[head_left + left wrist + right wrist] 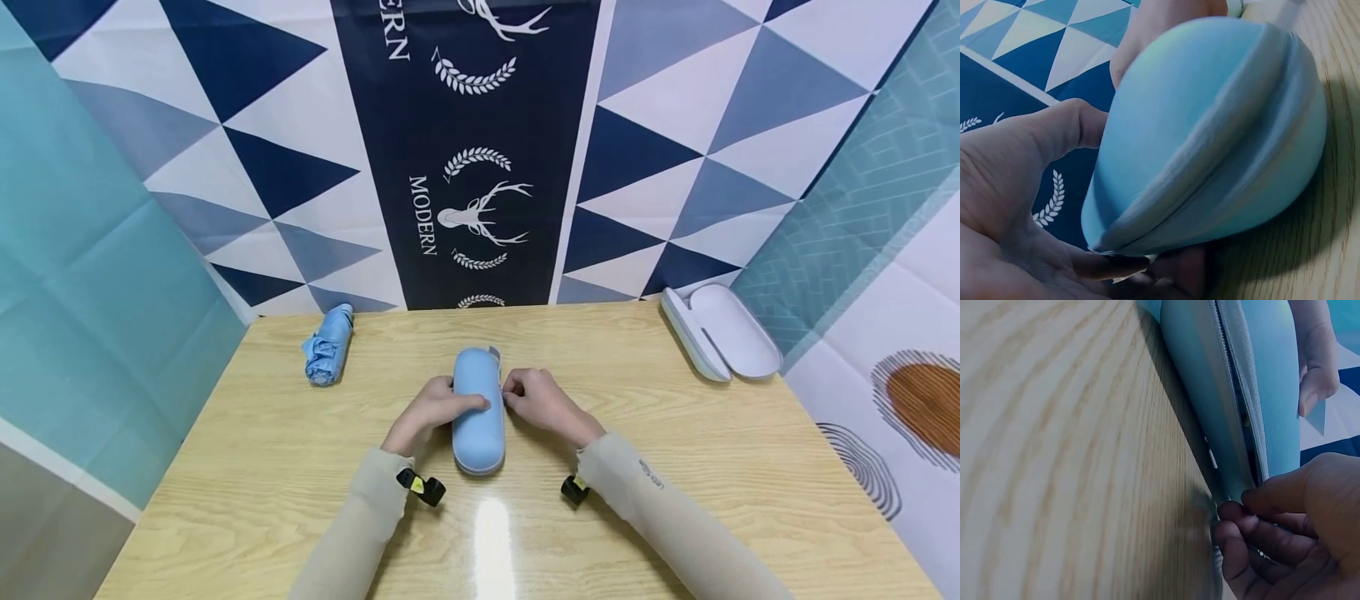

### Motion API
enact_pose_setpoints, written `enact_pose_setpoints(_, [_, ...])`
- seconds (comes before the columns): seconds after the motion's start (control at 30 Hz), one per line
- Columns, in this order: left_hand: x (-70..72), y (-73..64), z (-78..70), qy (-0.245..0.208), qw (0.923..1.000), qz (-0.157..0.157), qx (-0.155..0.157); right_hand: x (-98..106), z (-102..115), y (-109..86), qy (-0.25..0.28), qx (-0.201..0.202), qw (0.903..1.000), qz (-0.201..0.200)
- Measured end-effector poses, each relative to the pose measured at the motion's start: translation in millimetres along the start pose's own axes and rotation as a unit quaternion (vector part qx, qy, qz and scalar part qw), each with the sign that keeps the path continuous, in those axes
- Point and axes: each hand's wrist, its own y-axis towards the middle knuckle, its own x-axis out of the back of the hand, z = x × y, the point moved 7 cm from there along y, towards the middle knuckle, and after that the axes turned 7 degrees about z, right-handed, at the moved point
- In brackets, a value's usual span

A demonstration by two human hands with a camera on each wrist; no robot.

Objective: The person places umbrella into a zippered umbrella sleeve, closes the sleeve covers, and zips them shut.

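Left hand [432, 408] grips blue case [478, 437], partly unzipped; contents unclear.

Light-blue oblong case [477, 429], rounded ends, zip [1244, 369] partly open; lying lengthwise toward far edge of worktop [247, 467], midway between side edges.

The right hand [1319, 515] hides part of the zipper [1231, 365] on the case [478, 433] (the head view's lower edge cuts both sleeves [663, 508]).

Glare on tabletop [255, 483], 2 dimmer wrist views
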Motion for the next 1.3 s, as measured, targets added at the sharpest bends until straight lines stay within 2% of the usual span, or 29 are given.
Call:
enact_pose_setpoints(0.2, [0.1, 0.8, -6.5, -0.024, 0.9992, -0.014, -0.027, 10, 1, -6.8, 0.041, 0.001, 0.9991, -0.008])
enact_pose_setpoints(0.5, [-3.7, -3.5, -17.6, -0.075, 0.9941, 0.005, -0.078, 25, 3, -17.3, 0.084, 0.010, 0.9961, -0.024])
enact_pose_setpoints(0.77, [-3.6, -9.1, -19.1, -0.085, 0.9936, 0.012, -0.073, 44, 17, -27.8, 0.061, 0.068, 0.9934, -0.070])
enact_pose_setpoints(1.17, [0.0, -26.2, -38.5, -0.120, 0.9860, 0.031, -0.112, 75, 45, -42.3, 0.047, 0.118, 0.9823, -0.138])
enact_pose_setpoints(1.3, [0.9, -31.8, -44.5, -0.134, 0.9829, 0.040, -0.120, 81, 51, -44.1, 0.049, 0.124, 0.9804, -0.145])
